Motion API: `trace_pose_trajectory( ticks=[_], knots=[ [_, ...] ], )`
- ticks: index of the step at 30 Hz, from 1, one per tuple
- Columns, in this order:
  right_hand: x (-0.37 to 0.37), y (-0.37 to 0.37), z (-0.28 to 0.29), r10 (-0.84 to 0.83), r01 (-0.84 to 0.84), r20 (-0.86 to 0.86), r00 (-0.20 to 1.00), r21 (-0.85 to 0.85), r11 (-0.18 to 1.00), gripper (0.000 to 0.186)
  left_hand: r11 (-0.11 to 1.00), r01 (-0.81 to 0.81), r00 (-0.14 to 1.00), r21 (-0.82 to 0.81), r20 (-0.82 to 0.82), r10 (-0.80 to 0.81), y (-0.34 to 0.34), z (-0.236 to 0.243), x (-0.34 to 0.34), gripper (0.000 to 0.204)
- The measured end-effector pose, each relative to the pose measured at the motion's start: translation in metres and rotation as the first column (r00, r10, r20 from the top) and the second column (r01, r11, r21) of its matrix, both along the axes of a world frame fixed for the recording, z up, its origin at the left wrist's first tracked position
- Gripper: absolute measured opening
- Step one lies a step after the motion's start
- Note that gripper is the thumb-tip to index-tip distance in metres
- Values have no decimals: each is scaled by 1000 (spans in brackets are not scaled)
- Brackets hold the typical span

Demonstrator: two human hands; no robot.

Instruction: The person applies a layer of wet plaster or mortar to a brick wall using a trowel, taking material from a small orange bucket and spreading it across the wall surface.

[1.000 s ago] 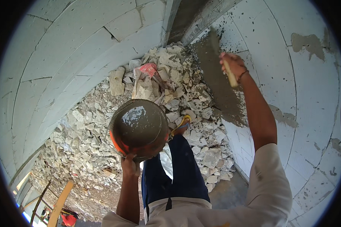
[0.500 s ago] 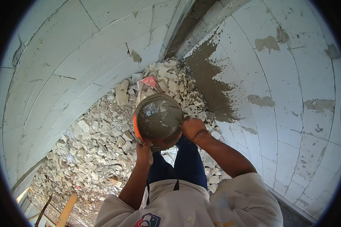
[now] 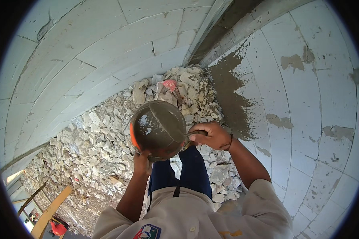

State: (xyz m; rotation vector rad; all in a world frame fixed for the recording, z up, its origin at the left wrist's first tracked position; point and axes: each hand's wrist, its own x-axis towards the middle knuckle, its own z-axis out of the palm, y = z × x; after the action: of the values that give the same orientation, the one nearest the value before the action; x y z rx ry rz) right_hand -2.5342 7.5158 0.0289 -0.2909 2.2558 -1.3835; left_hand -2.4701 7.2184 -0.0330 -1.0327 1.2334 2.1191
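A round bucket point(image 3: 133, 135) with an orange patch on its left side is held in front of my legs, grey wet mortar point(image 3: 149, 133) inside. My left hand point(image 3: 142, 160) is closed on the bucket's near-left rim, its fingertips partly hidden. My right hand point(image 3: 211, 135) grips the dark handle of a trowel at the bucket's right edge. The trowel's blade point(image 3: 168, 117), coated in mortar, reaches into the right side of the bucket.
Broken rubble point(image 3: 99, 139) covers the ground, with a red-and-white scrap point(image 3: 170, 84) on it. A pale block wall point(image 3: 107, 47) stands left; the right wall point(image 3: 299, 103) bears a wet mortar patch point(image 3: 229, 93). At lower left are a wooden plank point(image 3: 52, 211) and a person in red point(image 3: 59, 228).
The bucket has shifted left with my left hand. My right hand has moved right, and the trowel blade now shows more clearly across the mortar.
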Motion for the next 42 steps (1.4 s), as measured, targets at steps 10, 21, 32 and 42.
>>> trace_pose_trajectory(
  ticks=[10,21,32,42],
  knots=[
    [-155,229,25,-748,749,-30,663,15,662,35,984,-147,989,-102,10,149,50,-3,39,50],
    [30,89,78,545,-431,185,818,825,365,27,987,-158,962,7,-226,156,153,53,83,42],
    [108,100,53,194,15,-209,959,716,698,24,999,-1,993,38,-118,5,154,46,69,40],
    [73,105,-20,158,-102,383,910,-162,981,31,995,-73,997,-63,-45,71,109,51,73,47]
  ],
)
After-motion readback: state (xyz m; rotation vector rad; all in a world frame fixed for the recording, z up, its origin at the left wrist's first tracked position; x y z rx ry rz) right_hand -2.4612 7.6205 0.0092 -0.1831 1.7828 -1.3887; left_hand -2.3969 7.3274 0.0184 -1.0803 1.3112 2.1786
